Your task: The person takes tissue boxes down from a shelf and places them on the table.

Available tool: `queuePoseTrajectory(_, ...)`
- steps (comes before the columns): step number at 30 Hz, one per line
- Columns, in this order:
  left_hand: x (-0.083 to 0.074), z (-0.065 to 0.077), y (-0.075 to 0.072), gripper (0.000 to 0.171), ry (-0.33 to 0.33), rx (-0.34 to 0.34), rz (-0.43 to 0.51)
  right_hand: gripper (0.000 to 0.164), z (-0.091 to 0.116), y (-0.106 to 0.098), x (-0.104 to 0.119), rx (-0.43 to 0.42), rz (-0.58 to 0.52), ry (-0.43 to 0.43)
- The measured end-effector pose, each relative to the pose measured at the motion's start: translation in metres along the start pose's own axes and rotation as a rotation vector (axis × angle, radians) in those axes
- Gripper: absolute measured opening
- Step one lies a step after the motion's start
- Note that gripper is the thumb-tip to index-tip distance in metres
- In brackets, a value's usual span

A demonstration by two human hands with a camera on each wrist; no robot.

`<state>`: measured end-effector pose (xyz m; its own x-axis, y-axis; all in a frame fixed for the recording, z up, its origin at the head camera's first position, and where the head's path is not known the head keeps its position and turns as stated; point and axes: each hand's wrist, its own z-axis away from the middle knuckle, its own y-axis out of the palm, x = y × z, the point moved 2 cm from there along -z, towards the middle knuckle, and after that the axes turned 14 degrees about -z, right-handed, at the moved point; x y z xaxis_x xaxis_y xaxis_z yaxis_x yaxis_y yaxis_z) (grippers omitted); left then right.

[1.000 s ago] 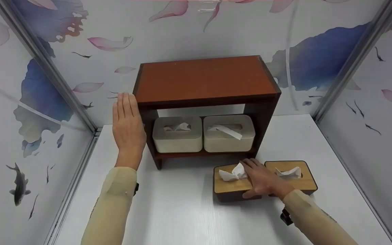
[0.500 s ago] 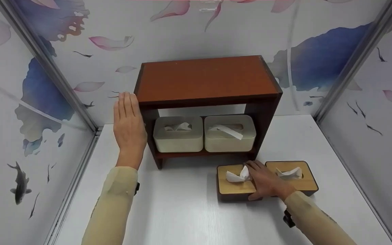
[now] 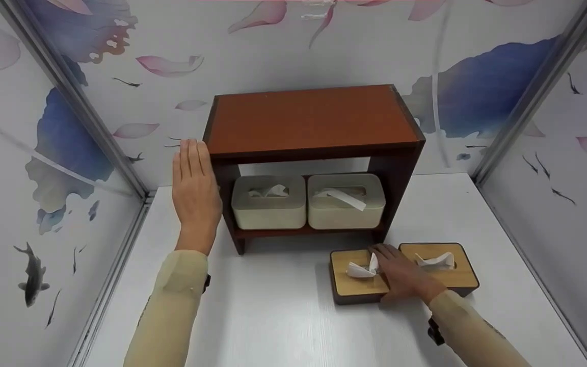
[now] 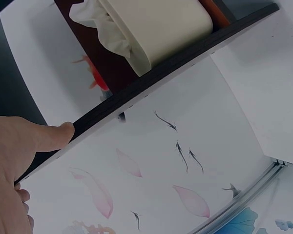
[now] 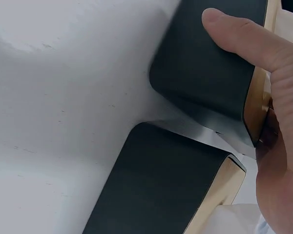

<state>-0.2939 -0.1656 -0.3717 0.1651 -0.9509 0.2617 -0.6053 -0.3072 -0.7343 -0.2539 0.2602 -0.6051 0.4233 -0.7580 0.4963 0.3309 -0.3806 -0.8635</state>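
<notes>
The two hands are well apart, each on its own thing. The left hand (image 3: 195, 196) holds the left side panel of the brown shelf (image 3: 314, 122): its fingers lie straight along the outside, and in the left wrist view the thumb (image 4: 51, 137) rests at the dark front edge. The right hand (image 3: 403, 275) grips the left dark box (image 3: 347, 288), thumb against the near side and fingers reaching over the wooden top. This box stands on the white surface (image 3: 273, 316), in front of the shelf's right end; its white tissue (image 3: 362, 271) sticks up just beside the fingers.

The right dark box (image 3: 461, 278) stands close on the right, set slightly farther back, with a narrow gap at the corners in the right wrist view. It too has a wooden top and a tissue poking from the slot.

On the shelf's lower board, the left cream box (image 3: 270, 218) and right cream box (image 3: 347, 219) sit side by side. The left one shows a low tuft of tissue, the right one a flat strip laid over its lid. Petals, blue leaves and fish are printed on the walls (image 3: 171, 109).
</notes>
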Motion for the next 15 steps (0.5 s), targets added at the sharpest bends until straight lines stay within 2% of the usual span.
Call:
queuePoseTrajectory(5,-0.001,-0.001,-0.001,0.082,0.001,0.006,-0.008,0.136,0.005,-0.006,0.002,0.038,-0.047,0.021)
queuePoseTrajectory(8,-0.001,-0.001,-0.001,0.083,0.002,0.004,-0.005,0.135,0.006,-0.013,0.005,0.05,-0.095,0.032)
queuePoseTrajectory(12,-0.001,-0.001,-0.001,0.084,0.003,0.006,-0.002,0.118,0.004,-0.022,0.013,-0.015,-0.102,-0.016)
queuePoseTrajectory(15,0.0,-0.001,-0.001,0.084,0.004,0.008,-0.004,0.108,0.0,-0.03,0.023,-0.1,-0.071,-0.096)
